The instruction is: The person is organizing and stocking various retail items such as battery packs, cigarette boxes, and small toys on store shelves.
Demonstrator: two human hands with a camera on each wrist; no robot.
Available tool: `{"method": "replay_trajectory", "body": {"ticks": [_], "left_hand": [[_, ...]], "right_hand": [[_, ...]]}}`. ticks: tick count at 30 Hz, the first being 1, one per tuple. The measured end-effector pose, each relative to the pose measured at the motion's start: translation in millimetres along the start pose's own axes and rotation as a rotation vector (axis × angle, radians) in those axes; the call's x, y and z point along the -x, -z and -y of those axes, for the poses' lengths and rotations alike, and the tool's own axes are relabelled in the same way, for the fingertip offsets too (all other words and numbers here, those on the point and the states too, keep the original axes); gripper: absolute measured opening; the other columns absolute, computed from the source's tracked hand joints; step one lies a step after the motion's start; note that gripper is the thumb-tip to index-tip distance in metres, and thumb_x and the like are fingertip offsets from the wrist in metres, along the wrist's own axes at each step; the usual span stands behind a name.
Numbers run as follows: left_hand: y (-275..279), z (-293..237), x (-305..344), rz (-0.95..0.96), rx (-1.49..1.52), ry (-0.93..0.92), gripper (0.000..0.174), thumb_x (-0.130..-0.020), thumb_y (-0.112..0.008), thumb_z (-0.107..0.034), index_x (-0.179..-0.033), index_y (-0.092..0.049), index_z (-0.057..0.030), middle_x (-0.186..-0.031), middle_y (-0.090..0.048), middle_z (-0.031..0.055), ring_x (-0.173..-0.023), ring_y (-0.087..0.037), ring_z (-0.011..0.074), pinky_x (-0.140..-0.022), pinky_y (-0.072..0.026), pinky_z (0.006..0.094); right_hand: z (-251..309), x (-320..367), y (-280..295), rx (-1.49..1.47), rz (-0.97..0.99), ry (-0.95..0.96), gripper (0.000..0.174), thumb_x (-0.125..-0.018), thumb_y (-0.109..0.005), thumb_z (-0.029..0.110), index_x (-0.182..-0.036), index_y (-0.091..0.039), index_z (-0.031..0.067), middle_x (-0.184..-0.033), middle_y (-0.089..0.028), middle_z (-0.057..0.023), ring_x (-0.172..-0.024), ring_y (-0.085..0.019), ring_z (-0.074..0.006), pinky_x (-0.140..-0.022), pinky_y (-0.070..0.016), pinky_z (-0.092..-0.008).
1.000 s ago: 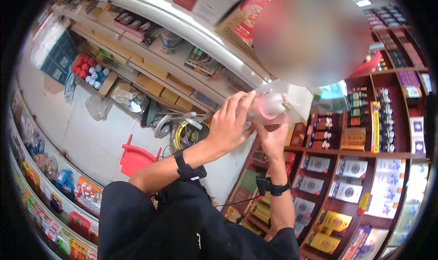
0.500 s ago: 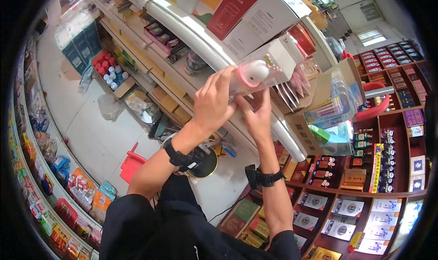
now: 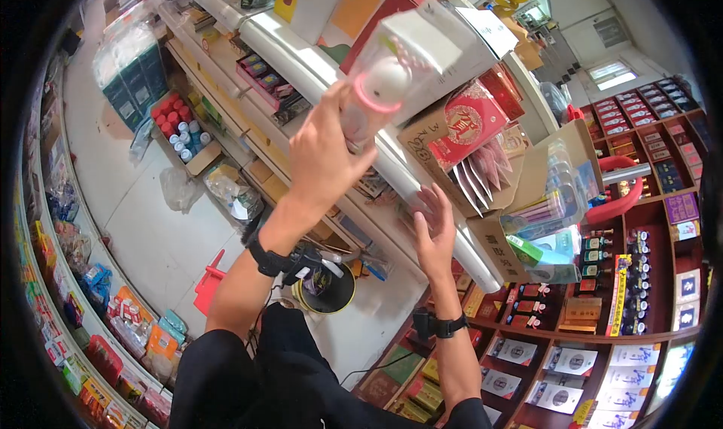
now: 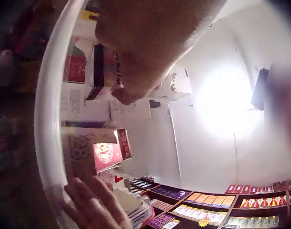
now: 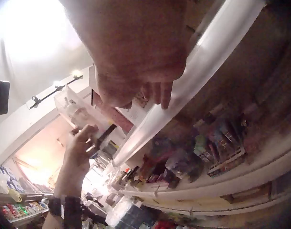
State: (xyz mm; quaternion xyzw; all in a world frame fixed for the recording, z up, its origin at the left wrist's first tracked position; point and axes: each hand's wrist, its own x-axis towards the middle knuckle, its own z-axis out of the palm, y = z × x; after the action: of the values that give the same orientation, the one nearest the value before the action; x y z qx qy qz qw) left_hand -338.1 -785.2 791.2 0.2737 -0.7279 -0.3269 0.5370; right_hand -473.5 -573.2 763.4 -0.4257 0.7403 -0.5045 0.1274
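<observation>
My left hand [image 3: 320,154] grips the lower end of a clear plastic box with a white and pink mini fan [image 3: 385,83] inside. The box is tilted and held up in front of the shelf's white edge. In the left wrist view, lettering reading "Mini Fan" shows on the dark side of the box [image 4: 101,71], partly covered by the hand. My right hand [image 3: 437,237] is apart from it, fingers loosely extended and holding nothing, beside the white shelf edge [image 3: 410,184]. The right wrist view shows the left hand [image 5: 79,148] around the base of the box.
On the shelf top stand a red box [image 3: 471,120], a brown carton [image 3: 497,241] with plastic packages, and large white boxes [image 3: 444,60]. Wooden racks [image 3: 595,331] of boxed goods fill the right. A red stool [image 3: 211,282] and a black bucket [image 3: 329,293] are on the floor.
Both hands were on the fan's box before; the right hand has let go and moved down. The left hand has lifted the box up and leftward, tipping it more upright. The head view has shifted.
</observation>
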Motion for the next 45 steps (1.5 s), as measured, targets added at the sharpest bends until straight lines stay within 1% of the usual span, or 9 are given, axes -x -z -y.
{"method": "replay_trajectory", "body": {"ticks": [5, 7, 10, 15, 29, 32, 36, 39, 45], "left_hand": [[-4, 8, -24, 0.014, 0.019, 0.008, 0.077, -0.071, -0.080, -0.015, -0.136, -0.041, -0.0071, -0.111, -0.064, 0.0167, -0.101, -0.065, 0.0350, -0.088, -0.0516, 0.0412], [-9, 17, -30, -0.042, 0.037, -0.032, 0.077, -0.067, -0.080, -0.013, -0.134, -0.043, -0.0069, -0.113, -0.064, 0.0177, -0.101, -0.064, 0.0371, -0.087, -0.0527, 0.0443], [-16, 33, -44, -0.086, 0.025, -0.086, 0.077, -0.068, -0.081, -0.013, -0.135, -0.042, -0.0056, -0.112, -0.064, 0.0186, -0.103, -0.064, 0.0365, -0.089, -0.0518, 0.0438], [-27, 50, -55, -0.052, 0.062, -0.073, 0.078, -0.070, -0.081, -0.011, -0.137, -0.041, -0.0030, -0.117, -0.060, 0.0196, -0.109, -0.060, 0.0361, -0.092, -0.0502, 0.0445], [-43, 62, -56, 0.020, -0.010, -0.020, 0.077, -0.070, -0.080, -0.010, -0.137, -0.044, -0.0022, -0.119, -0.060, 0.0210, -0.109, -0.060, 0.0384, -0.092, -0.0510, 0.0441], [-46, 69, -56, -0.004, -0.043, -0.069, 0.076, -0.070, -0.081, -0.011, -0.136, -0.045, -0.0028, -0.116, -0.062, 0.0212, -0.110, -0.061, 0.0385, -0.092, -0.0510, 0.0440], [-36, 39, -32, -0.089, -0.009, -0.062, 0.074, -0.069, -0.080, -0.011, -0.136, -0.048, -0.0054, -0.111, -0.063, 0.0178, -0.101, -0.064, 0.0324, -0.087, -0.0521, 0.0407], [-30, 9, -1, -0.046, -0.035, -0.097, 0.073, -0.069, -0.080, -0.011, -0.135, -0.049, -0.0058, -0.110, -0.063, 0.0156, -0.099, -0.064, 0.0297, -0.085, -0.0528, 0.0401], [-61, -67, 34, 0.159, 0.165, -0.250, 0.075, -0.066, -0.082, -0.016, -0.133, -0.050, -0.0033, -0.111, -0.064, 0.0143, -0.095, -0.066, 0.0322, -0.080, -0.0545, 0.0397]], "right_hand": [[-12, 1, 10, 0.001, -0.019, 0.004, 0.051, -0.094, -0.056, 0.000, -0.143, -0.043, 0.0038, -0.135, -0.056, -0.0173, -0.123, -0.057, -0.0253, -0.101, -0.0491, -0.0376], [-5, 2, 10, 0.003, -0.022, -0.028, 0.050, -0.094, -0.055, 0.000, -0.143, -0.043, 0.0035, -0.133, -0.057, -0.0170, -0.121, -0.059, -0.0249, -0.099, -0.0501, -0.0370], [-4, 2, 12, 0.076, -0.011, -0.032, 0.049, -0.093, -0.056, -0.001, -0.141, -0.045, 0.0029, -0.131, -0.059, -0.0167, -0.117, -0.061, -0.0245, -0.096, -0.0521, -0.0359], [-10, -1, 12, 0.074, -0.024, 0.013, 0.046, -0.091, -0.056, -0.002, -0.137, -0.050, 0.0018, -0.129, -0.061, -0.0165, -0.116, -0.061, -0.0243, -0.094, -0.0525, -0.0349], [-12, 1, 4, 0.064, -0.090, 0.002, 0.045, -0.090, -0.057, -0.002, -0.134, -0.052, 0.0011, -0.126, -0.063, -0.0162, -0.117, -0.062, -0.0251, -0.100, -0.0483, -0.0361], [-13, 2, 4, 0.060, -0.115, -0.002, 0.044, -0.089, -0.058, -0.002, -0.133, -0.053, 0.0013, -0.124, -0.064, -0.0164, -0.116, -0.062, -0.0251, -0.101, -0.0470, -0.0357], [-12, 14, 10, -0.007, -0.151, -0.077, 0.040, -0.090, -0.058, -0.002, -0.130, -0.055, 0.0008, -0.116, -0.068, -0.0158, -0.111, -0.065, -0.0220, -0.097, -0.0490, -0.0344], [-14, 24, 22, 0.019, -0.176, -0.048, 0.037, -0.090, -0.058, -0.002, -0.127, -0.057, 0.0004, -0.111, -0.069, -0.0146, -0.104, -0.067, -0.0207, -0.092, -0.0517, -0.0324], [-11, 47, 55, -0.010, -0.203, -0.062, 0.030, -0.093, -0.058, 0.002, -0.123, -0.060, -0.0010, -0.106, -0.071, -0.0133, -0.093, -0.070, -0.0182, -0.082, -0.0556, -0.0304]]}}
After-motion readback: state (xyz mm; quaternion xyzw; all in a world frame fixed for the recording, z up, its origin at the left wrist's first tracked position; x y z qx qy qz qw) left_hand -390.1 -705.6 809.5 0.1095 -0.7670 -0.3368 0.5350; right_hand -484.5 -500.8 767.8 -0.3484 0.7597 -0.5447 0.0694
